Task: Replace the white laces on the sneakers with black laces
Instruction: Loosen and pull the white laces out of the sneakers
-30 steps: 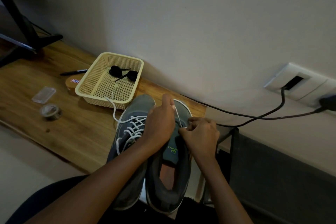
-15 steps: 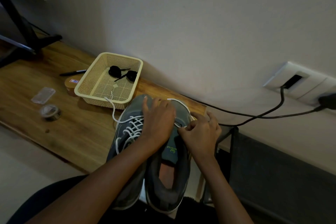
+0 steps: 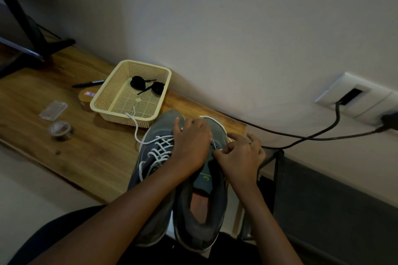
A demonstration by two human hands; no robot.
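Observation:
Two grey sneakers stand side by side at the desk's near edge. The left sneaker (image 3: 154, 158) is still threaded with a white lace, whose loose end trails toward the basket. My left hand (image 3: 190, 145) lies over the lacing area of the right sneaker (image 3: 202, 206) with fingers stretched toward the toe. My right hand (image 3: 239, 156) pinches the right sneaker's white lace (image 3: 212, 119), which loops over the toe. Two rolled black laces (image 3: 147, 85) lie in the cream basket (image 3: 103, 94).
On the wooden desk (image 3: 92, 157) lie a tape roll (image 3: 61, 130), a clear plastic case (image 3: 53, 109), a black pen (image 3: 87, 84) and a round brown tin (image 3: 86, 98) beside the basket. Black cables (image 3: 305, 137) run from wall sockets at right. A monitor stand (image 3: 28, 34) stands far left.
My left hand let go of the raised lace end and dropped flat onto the right sneaker, fingers reaching toward the toe. The lace now loops over the toe. My right hand keeps its pinch.

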